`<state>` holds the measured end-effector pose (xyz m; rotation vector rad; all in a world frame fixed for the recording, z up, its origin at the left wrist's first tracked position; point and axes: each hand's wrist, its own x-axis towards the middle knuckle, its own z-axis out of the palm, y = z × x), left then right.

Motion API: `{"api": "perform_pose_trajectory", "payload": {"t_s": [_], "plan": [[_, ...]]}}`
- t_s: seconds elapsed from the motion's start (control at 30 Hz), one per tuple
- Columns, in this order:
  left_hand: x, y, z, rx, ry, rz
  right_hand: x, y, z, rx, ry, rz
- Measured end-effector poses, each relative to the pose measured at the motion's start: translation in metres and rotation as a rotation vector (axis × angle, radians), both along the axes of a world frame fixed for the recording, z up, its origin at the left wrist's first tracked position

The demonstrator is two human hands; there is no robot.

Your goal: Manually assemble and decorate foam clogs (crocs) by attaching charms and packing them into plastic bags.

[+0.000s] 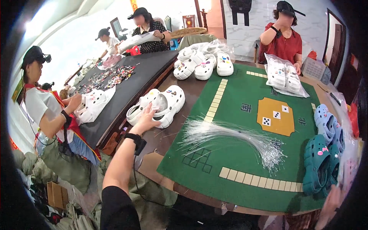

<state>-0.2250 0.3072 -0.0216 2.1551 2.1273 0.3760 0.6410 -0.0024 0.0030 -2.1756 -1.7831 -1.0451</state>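
Observation:
My left hand [145,119] reaches to a pair of white clogs [171,105] with colourful charms at the left of the table. Its fingers are spread and lie against the heel side of the pair; no firm grip shows. At the lower right edge my right hand [331,205] is smeared by motion and partly cut off. It is close to a pair of teal clogs [316,163] with pink charms, beside some clear plastic. Light blue clogs [325,119] stand just beyond the teal ones. A fanned bundle of thin clear plastic ties [234,135] lies across the green mat [199,153].
More white clogs [206,65] stand at the far side, and a bagged white pair [283,76] lies at the far right. Across the table sits a person in red [281,44]. Others work at a dark table [130,82] on the left, scattered with small charms.

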Motion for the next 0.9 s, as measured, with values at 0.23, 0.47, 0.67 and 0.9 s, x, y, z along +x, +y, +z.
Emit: {"api": "perform_pose_trajectory", "payload": {"t_s": [0.23, 0.47, 0.67, 0.9], "plan": [[0.003, 0.014, -0.004, 0.199, 0.064, 0.393, -0.174, 0.007, 0.024, -0.2, 0.199, 0.427], [-0.048, 0.005, -0.001, 0.182, 0.039, 0.218, -0.194, 0.01, 0.033, -0.213, 0.309, 0.453], [0.012, -0.041, 0.031, 0.652, 0.163, 0.253, -0.223, 0.031, 0.034, -0.216, 0.571, 0.5], [0.183, -0.15, 0.088, 0.698, 0.167, -0.106, -0.288, 0.069, 0.048, -0.093, 0.521, 0.851]]}}
